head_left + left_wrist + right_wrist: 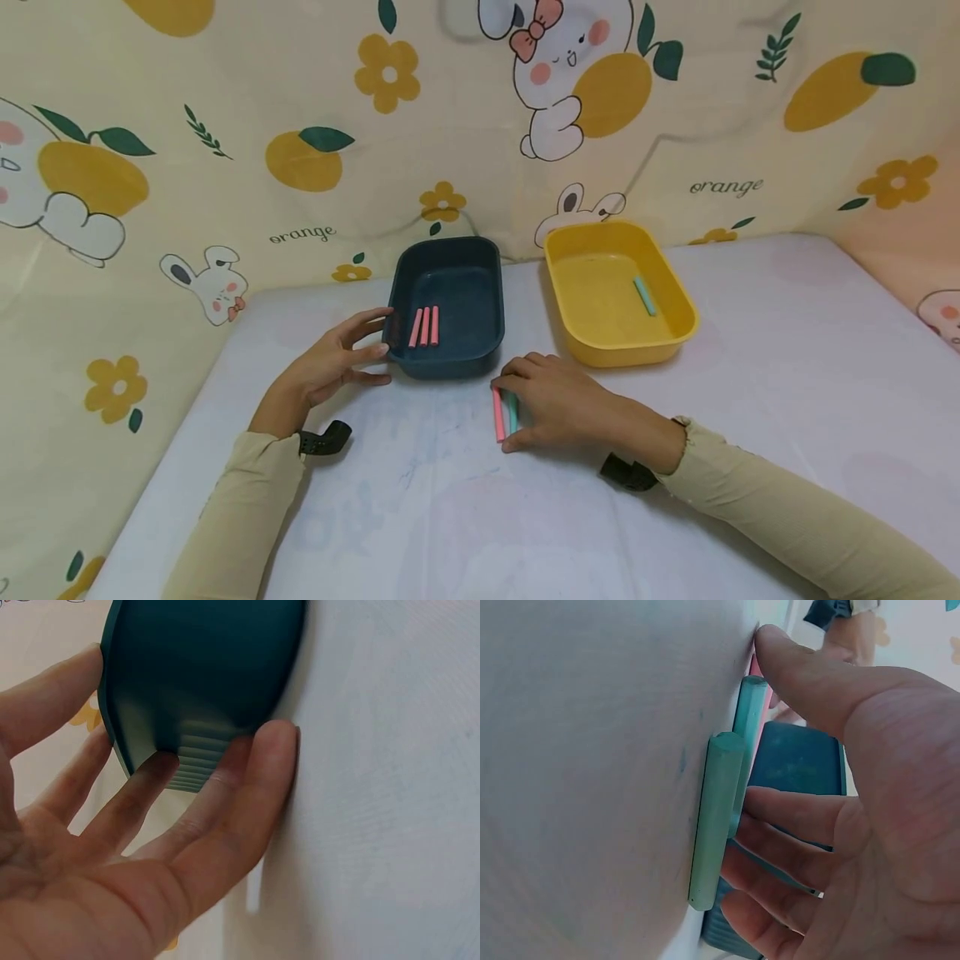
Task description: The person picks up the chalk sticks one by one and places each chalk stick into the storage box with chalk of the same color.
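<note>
In the head view, my right hand [558, 400] reaches over loose chalk sticks on the table. Its thumb and a fingertip pinch a pink chalk stick [498, 414] at its two ends. Close beside that lies a teal chalk stick [512, 412], partly under the hand; the right wrist view also shows a green chalk stick [717, 821]. My left hand [326, 358] touches the left side of a dark blue bin [468, 287] with spread, fairly straight fingers. Inside the bin lie three pink chalk sticks [424, 327], side by side.
To the right of the dark blue bin stands a yellow bin [592, 296], holding one teal chalk stick [644, 296]. Both bins are near the back of the white-covered table [450, 533]. A patterned cloth [465, 133] hangs right behind them.
</note>
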